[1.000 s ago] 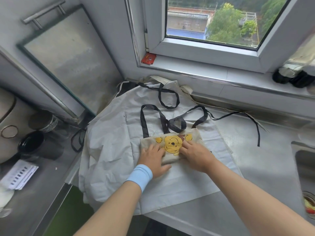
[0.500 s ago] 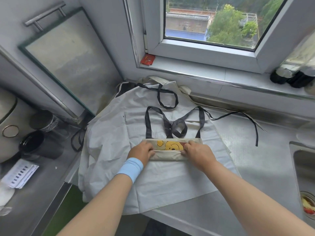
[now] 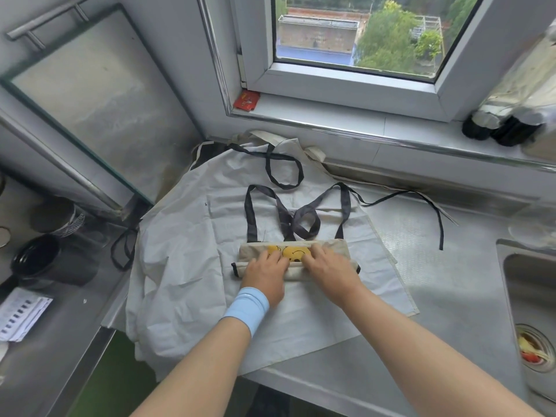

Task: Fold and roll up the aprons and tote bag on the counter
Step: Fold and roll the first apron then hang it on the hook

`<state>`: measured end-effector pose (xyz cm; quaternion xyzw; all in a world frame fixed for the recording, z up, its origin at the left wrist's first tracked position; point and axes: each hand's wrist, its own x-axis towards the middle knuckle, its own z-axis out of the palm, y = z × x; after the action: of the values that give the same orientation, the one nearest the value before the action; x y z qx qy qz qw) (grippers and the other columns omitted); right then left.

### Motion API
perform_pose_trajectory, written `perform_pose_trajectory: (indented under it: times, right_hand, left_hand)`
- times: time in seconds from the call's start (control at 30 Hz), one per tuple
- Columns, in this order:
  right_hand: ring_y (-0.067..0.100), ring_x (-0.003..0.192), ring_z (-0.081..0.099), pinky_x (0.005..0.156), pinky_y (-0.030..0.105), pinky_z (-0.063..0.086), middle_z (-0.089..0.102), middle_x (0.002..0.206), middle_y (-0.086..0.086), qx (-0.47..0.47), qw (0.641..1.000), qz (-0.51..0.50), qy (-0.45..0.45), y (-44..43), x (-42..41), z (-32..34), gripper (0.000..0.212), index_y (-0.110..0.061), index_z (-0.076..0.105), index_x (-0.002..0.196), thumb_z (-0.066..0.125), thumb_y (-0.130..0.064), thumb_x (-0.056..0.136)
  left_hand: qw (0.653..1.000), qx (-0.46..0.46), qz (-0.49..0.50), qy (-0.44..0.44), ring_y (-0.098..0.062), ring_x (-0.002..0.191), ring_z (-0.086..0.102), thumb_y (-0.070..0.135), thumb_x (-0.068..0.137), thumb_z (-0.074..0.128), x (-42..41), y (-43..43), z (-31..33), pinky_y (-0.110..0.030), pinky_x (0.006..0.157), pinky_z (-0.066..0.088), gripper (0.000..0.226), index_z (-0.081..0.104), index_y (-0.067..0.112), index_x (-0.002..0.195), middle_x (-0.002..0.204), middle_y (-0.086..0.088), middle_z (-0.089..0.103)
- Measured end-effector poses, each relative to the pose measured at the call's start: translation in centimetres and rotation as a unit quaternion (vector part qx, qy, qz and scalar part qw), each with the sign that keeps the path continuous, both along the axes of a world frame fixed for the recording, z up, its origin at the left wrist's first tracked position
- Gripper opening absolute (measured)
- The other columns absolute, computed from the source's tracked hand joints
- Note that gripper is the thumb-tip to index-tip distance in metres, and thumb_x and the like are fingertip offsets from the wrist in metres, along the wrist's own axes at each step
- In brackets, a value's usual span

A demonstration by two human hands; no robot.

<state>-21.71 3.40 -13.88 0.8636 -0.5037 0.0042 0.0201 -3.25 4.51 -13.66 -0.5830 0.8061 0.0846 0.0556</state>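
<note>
Here, both hands lie side by side, palms down, on the partly rolled tote bag [image 3: 293, 253]. The left hand [image 3: 266, 270], which wears a pale blue wristband [image 3: 246, 310], and the right hand [image 3: 329, 267] press on the roll with fingers nearly flat. Their fingertips reach the bag's yellow print, and neither hand grasps anything. The bag rests on a white apron [image 3: 186, 266] spread over the steel counter [image 3: 436, 266]. Its dark handles [image 3: 288, 221] trail toward the window.

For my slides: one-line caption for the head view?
Left hand and right hand press a half-rolled tote bag on a white apron on the counter.
</note>
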Motion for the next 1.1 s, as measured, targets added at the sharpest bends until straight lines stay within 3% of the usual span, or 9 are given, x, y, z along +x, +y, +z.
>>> perform_pose_trajectory:
  times: [0.13,0.27,0.4,0.5,0.57,0.77,0.9,1.0,1.1]
  right_hand:
    - [0.032,0.077,0.057,0.055,0.038,0.041,0.055,0.088,0.008,0.072,0.992,-0.05,-0.095,0.5,-2.0,-1.1,0.006,-0.013,0.054,0.084,0.048,-0.012,0.082]
    - [0.023,0.095,0.054,0.073,0.034,0.046,0.057,0.1,0.0,0.115,0.992,-0.015,-0.054,0.5,-4.0,-0.2,0.03,-0.019,0.052,0.093,0.057,-0.045,0.08]
    - [0.024,0.095,0.062,0.058,0.033,0.048,0.063,0.095,0.002,0.096,0.995,0.0,0.004,-0.6,-3.9,0.1,0.023,-0.017,0.06,0.09,0.065,-0.039,0.083]
    - [0.026,0.085,0.063,0.049,0.033,0.046,0.062,0.087,0.003,0.062,0.998,-0.004,-0.001,-1.3,-3.9,-0.4,0.025,-0.016,0.061,0.086,0.044,-0.033,0.092]
    - [0.028,0.079,0.062,0.05,0.036,0.046,0.058,0.088,0.006,0.051,0.998,-0.015,-0.014,-1.9,-3.9,-0.6,0.037,-0.014,0.06,0.087,0.031,-0.035,0.096]
    - [0.032,0.085,0.062,0.059,0.041,0.039,0.047,0.107,0.007,0.133,0.988,-0.071,0.033,-5.1,-3.3,0.1,0.024,-0.017,0.051,0.107,0.03,-0.027,0.101]
    - [0.031,0.092,0.064,0.059,0.037,0.029,0.052,0.113,0.007,0.116,0.986,-0.098,0.072,-6.3,-2.7,0.2,0.035,-0.016,0.051,0.115,0.025,-0.036,0.104]
    - [0.032,0.091,0.066,0.059,0.035,0.031,0.06,0.109,0.007,0.1,0.983,-0.139,0.06,-6.8,-2.5,-0.2,0.039,-0.014,0.054,0.111,0.034,-0.046,0.103]
    - [0.032,0.08,0.064,0.062,0.037,0.038,0.068,0.089,0.009,0.081,0.986,-0.122,0.079,-7.4,-2.6,-0.6,0.036,-0.014,0.063,0.092,0.055,-0.049,0.093]
  left_hand:
    - [1.0,-0.001,0.003,-0.008,-0.022,0.114,0.044,0.042,0.081,0.05,2.0,0.0,0.1,-0.037,0.088,0.038,0.04,0.052,0.026,0.118,0.121,0.005,0.05]
    - [0.998,0.026,0.012,0.05,-0.02,0.114,0.044,0.051,0.075,0.06,4.8,-0.6,-0.1,-0.036,0.094,0.042,0.046,0.056,0.025,0.112,0.12,0.007,0.051]
    - [0.99,0.079,0.024,0.111,-0.017,0.115,0.042,0.046,0.072,0.069,6.5,-1.9,0.1,-0.032,0.096,0.043,0.043,0.06,0.026,0.109,0.115,0.008,0.053]
    - [0.987,0.071,0.037,0.14,-0.019,0.108,0.046,0.043,0.083,0.063,7.3,-2.9,0.0,-0.028,0.092,0.041,0.029,0.066,0.025,0.105,0.107,0.005,0.057]
    - [0.986,0.073,0.06,0.14,-0.021,0.106,0.047,0.041,0.094,0.054,7.3,-3.6,0.0,-0.027,0.092,0.036,0.027,0.068,0.023,0.108,0.106,0.002,0.06]
    - [0.977,0.112,0.136,0.118,-0.029,0.097,0.058,0.044,0.097,0.044,6.6,-6.4,0.5,-0.035,0.083,0.041,0.029,0.06,0.019,0.097,0.1,-0.004,0.066]
    - [0.977,0.098,0.146,0.123,-0.03,0.09,0.058,0.043,0.096,0.048,6.3,-7.1,-0.1,-0.034,0.079,0.045,0.028,0.057,0.016,0.099,0.11,-0.005,0.049]
    - [0.983,0.08,0.16,0.036,-0.029,0.096,0.056,0.046,0.095,0.048,5.5,-7.5,0.0,-0.035,0.078,0.043,0.028,0.053,0.02,0.105,0.112,-0.005,0.049]
    - [0.99,-0.068,0.103,-0.061,-0.025,0.097,0.054,0.029,0.085,0.059,3.7,-7.8,0.9,-0.036,0.078,0.04,0.017,0.06,0.025,0.101,0.104,0.0,0.057]
